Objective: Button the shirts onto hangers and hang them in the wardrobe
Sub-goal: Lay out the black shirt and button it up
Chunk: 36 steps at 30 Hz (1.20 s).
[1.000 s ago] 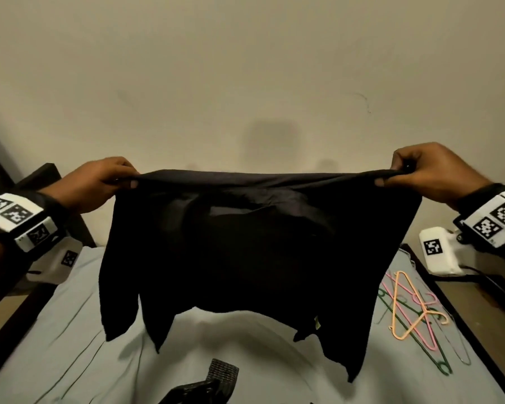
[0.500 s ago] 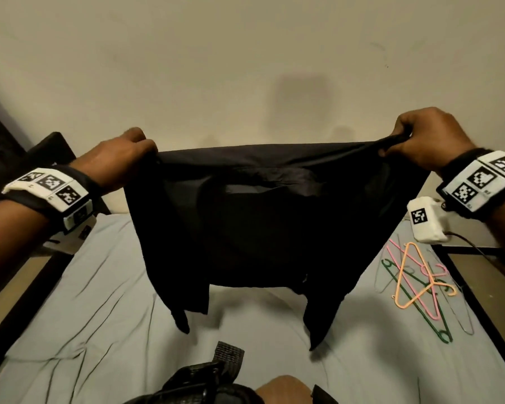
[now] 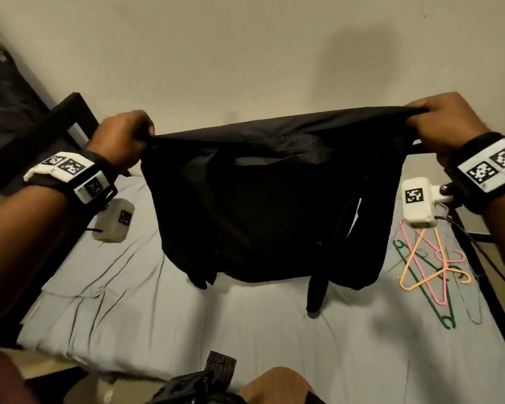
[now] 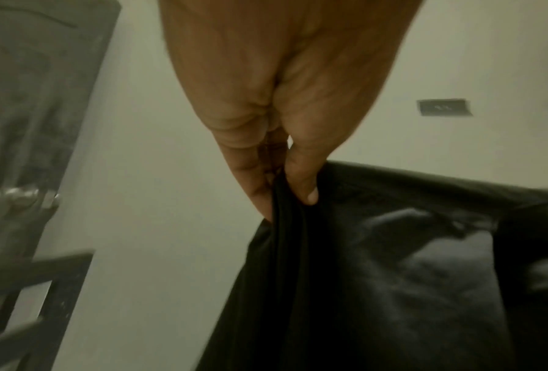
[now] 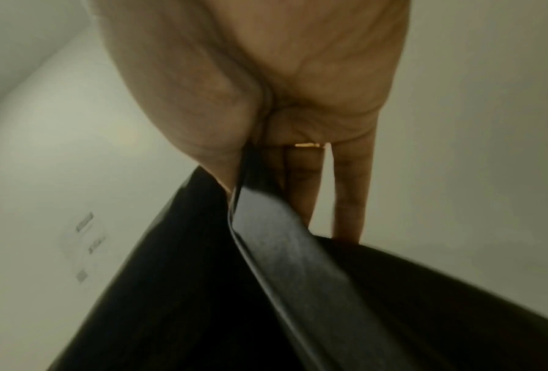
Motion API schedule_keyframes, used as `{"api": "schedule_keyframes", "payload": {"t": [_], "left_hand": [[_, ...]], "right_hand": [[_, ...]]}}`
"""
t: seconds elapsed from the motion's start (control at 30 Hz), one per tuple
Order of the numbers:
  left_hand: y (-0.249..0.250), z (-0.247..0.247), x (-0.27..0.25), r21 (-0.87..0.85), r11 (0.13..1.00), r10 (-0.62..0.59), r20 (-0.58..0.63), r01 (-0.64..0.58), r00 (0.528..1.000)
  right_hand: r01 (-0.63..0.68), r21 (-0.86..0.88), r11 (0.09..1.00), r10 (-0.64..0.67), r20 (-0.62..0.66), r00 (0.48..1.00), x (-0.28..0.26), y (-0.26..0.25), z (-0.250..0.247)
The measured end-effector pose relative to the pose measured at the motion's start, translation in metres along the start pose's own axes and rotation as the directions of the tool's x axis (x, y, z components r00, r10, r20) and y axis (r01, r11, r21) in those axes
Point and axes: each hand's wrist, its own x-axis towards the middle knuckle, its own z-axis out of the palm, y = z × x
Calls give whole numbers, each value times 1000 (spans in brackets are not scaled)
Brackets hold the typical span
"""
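Above the grey bed (image 3: 158, 330) a black shirt (image 3: 263, 205) hangs wide in the air, top edge pulled straight, sleeves dropping down. Coloured hangers (image 3: 429, 269) lie at its right. The left hand (image 3: 123, 135) and right hand (image 3: 440, 123) pinch the shirt's two upper corners, knuckles up

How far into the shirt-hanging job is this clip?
Early. Done: nothing visible. In hand: left hand and right hand hold a black shirt stretched above the bed. Left: the hangers lie unused on the bed; buttoning and hanging remain.
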Motion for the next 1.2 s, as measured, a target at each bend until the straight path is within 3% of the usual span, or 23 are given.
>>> {"api": "schedule_keyframes", "payload": {"t": [0.1,0.27,0.33,0.5,0.63,0.93,1.13,1.2], "left_hand": [[-3,11,-16,-65,995,-71,58,75,996],[-9,16,-54,273,950,92,220,-152,971],[-16,11,-69,302,934,114,263,-194,958],[-37,-5,-118,51,995,75,213,-87,974],[-58,-15,-167,-98,992,98,247,-75,964],[-106,-25,-262,-230,963,221,357,-144,907],[-132,-36,-308,-348,923,323,475,-162,819],[-140,-39,-314,-359,923,331,549,-141,767]], "right_hand": [[-17,-17,1000,17,19,1000,-11,14,-1],[36,2,999,-36,-99,994,-45,29,-7],[60,-57,997,-66,-119,991,-60,32,-11],[142,-298,944,-151,-8,988,-122,30,-14],[85,-314,946,-92,-10,996,-176,33,-8],[23,-91,996,-19,45,999,-288,37,-1],[-93,74,993,80,159,984,-333,40,-12],[-134,125,983,106,209,972,-338,39,-13]]}}
